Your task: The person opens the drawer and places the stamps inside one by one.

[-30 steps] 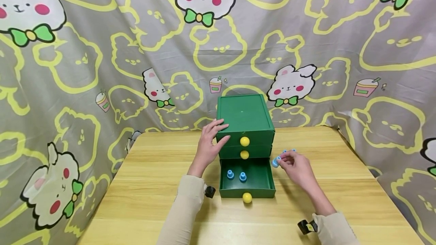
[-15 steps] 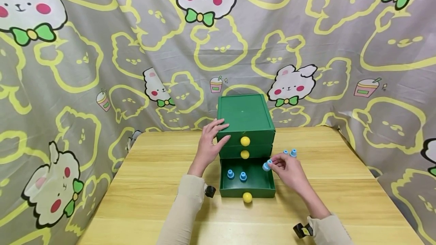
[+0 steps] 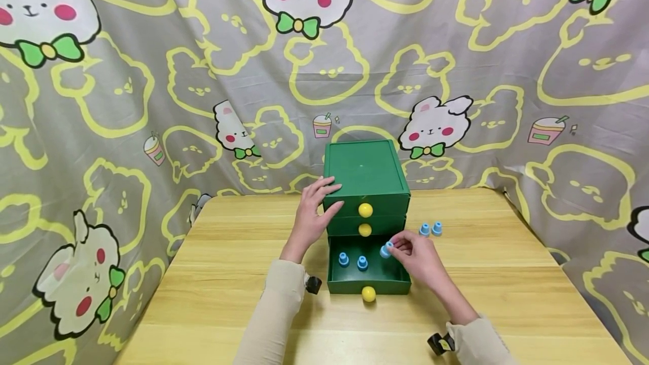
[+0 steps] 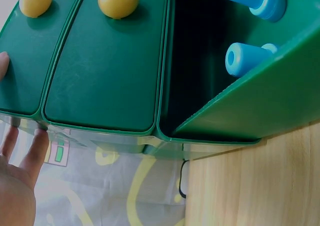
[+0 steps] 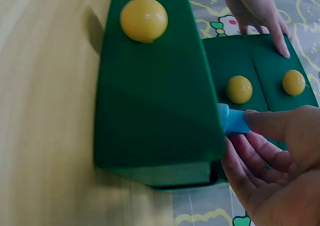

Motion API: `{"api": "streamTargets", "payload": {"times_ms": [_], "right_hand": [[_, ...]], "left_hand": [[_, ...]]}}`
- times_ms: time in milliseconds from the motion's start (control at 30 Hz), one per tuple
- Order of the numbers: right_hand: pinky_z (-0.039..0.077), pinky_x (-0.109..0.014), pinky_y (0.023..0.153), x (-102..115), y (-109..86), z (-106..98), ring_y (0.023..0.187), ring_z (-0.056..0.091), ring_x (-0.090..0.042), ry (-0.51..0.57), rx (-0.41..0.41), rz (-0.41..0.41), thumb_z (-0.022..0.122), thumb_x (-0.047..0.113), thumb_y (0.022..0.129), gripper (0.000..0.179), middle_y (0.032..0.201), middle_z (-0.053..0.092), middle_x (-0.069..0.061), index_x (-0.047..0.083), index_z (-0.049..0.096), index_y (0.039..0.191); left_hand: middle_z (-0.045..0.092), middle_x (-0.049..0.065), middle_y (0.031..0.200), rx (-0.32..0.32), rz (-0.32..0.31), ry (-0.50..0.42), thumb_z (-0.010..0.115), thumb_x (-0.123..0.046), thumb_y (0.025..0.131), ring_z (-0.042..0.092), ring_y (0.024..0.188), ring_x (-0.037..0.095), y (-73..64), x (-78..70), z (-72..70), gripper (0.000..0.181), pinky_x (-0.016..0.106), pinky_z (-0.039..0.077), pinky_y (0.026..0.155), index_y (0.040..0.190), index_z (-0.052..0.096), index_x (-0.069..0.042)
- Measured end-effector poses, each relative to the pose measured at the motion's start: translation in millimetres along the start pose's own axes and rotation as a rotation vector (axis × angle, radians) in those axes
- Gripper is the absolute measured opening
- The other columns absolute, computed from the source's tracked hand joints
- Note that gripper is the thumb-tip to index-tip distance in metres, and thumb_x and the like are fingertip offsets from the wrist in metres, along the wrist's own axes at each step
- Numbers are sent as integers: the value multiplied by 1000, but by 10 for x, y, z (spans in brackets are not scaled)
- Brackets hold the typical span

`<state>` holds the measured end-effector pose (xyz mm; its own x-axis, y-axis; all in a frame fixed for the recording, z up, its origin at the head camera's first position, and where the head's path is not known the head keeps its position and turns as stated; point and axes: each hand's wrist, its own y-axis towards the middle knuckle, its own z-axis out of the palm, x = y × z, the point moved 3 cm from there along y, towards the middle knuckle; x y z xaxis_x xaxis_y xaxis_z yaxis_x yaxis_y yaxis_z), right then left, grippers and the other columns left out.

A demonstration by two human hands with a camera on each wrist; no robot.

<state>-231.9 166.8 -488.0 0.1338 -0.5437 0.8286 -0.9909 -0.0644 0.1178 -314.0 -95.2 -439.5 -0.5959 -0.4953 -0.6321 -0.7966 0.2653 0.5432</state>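
A green drawer cabinet (image 3: pixel 362 168) with yellow ball knobs stands on the table, its bottom drawer (image 3: pixel 369 287) pulled out. My right hand (image 3: pixel 417 253) pinches a small blue stepped plastic peg (image 3: pixel 386 249) between thumb and fingers over the right part of that drawer. Two similar blue pegs, a left one (image 3: pixel 343 259) and a middle one (image 3: pixel 362 263), stand upright inside. My left hand (image 3: pixel 310 216) rests on the cabinet's upper left edge, fingers extended over the top and side, thumb at the front. In the right wrist view, the drawer front partly hides the held peg (image 5: pixel 236 121).
Two more blue pegs (image 3: pixel 424 229) stand on the wooden table (image 3: pixel 228 275) right of the cabinet. The upper drawers, with the top knob (image 3: pixel 365 210), are closed. A patterned grey curtain (image 3: pixel 274 83) hangs behind and at both sides.
My right hand has carried the pinched peg leftward from beside the cabinet to over the open drawer. The two pegs on the table now show fully. My left hand has stayed in place.
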Motion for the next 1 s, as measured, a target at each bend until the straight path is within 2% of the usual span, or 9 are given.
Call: {"api": "streamTargets", "payload": {"times_ms": [433,767,1000], "right_hand": [[55,-19,73,-17,31,195,82,64,-14,-46,14,-19,76,8,94,7,91,69,-4,5,72,99],[54,-19,72,-29,50,257,80,63,-12,-62,25,-1,77,8,93,6,88,69,-2,7,73,96],[54,-21,71,-36,59,283,79,62,-13,-80,39,10,78,7,92,6,87,68,-2,6,73,95]], "left_hand": [[48,-10,157,-5,1,-7,70,-34,101,30,154,19,-3,12,1,40,56,35,120,140,65,-29],[49,-9,157,0,-5,-6,70,-33,101,30,154,17,2,-3,-6,40,57,35,120,140,65,-28],[48,-9,157,-1,-2,-8,70,-32,101,31,155,22,-2,4,0,40,57,35,120,140,65,-28]]}}
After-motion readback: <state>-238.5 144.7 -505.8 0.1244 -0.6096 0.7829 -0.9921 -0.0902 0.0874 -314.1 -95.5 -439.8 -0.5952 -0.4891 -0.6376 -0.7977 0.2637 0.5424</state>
